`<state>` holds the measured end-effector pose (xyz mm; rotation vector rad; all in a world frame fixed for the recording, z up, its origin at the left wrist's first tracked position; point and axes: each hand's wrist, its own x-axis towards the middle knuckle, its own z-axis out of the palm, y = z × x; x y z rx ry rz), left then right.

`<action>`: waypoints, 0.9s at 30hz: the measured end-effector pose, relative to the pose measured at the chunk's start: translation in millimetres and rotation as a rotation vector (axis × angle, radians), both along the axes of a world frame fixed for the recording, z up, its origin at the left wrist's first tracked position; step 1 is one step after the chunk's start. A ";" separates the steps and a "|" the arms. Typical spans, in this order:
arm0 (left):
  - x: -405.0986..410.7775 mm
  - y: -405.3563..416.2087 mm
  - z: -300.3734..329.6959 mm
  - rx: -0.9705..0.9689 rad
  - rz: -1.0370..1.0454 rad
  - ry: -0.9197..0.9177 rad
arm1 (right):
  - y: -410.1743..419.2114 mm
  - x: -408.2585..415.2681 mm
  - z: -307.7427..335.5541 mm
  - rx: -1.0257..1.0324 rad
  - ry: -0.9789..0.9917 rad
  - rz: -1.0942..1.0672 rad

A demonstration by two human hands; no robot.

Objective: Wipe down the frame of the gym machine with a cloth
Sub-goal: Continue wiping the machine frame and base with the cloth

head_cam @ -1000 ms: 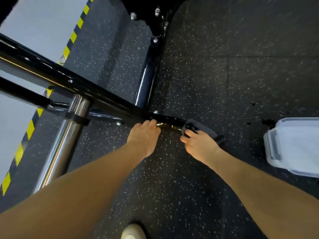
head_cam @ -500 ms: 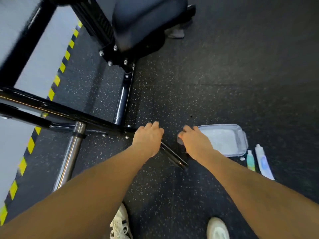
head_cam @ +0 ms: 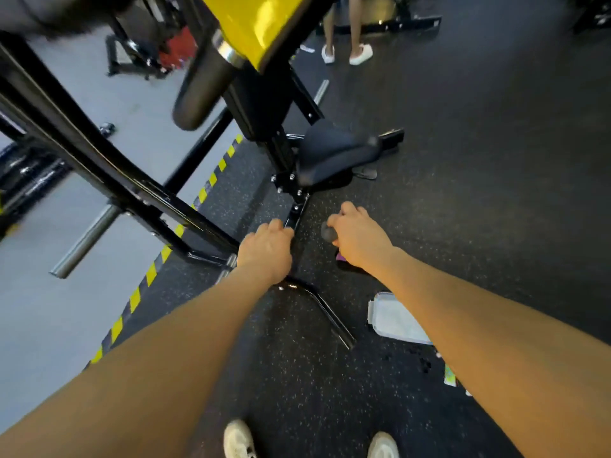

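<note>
The dark cloth sits just right of centre, bunched in the curled fingers of the right hand, apart from the black frame running up the middle to the seat. The left hand curls over the frame's low bar at centre. A clear container lies on the speckled floor lower right, white shoes at the bottom edge
</note>
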<state>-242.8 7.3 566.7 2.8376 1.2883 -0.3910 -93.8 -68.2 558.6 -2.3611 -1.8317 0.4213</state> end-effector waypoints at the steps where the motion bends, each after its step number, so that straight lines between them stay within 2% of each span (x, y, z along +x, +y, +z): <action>1: -14.0 1.4 18.9 0.004 0.028 -0.014 | 1.7 -9.3 21.3 0.013 -0.009 0.013; 8: -85.2 21.5 92.1 0.023 0.092 -0.076 | 20.7 -79.4 105.0 0.081 -0.028 0.055; 17: -195.7 73.8 138.4 0.084 0.037 -0.131 | 74.1 -211.3 148.4 0.110 -0.027 0.103; 22: -243.7 105.6 162.1 0.113 0.078 -0.172 | 107.9 -257.4 182.4 0.106 -0.074 0.167; 27: -282.2 133.4 187.2 0.181 0.172 -0.282 | 150.0 -287.7 211.4 0.188 -0.151 0.283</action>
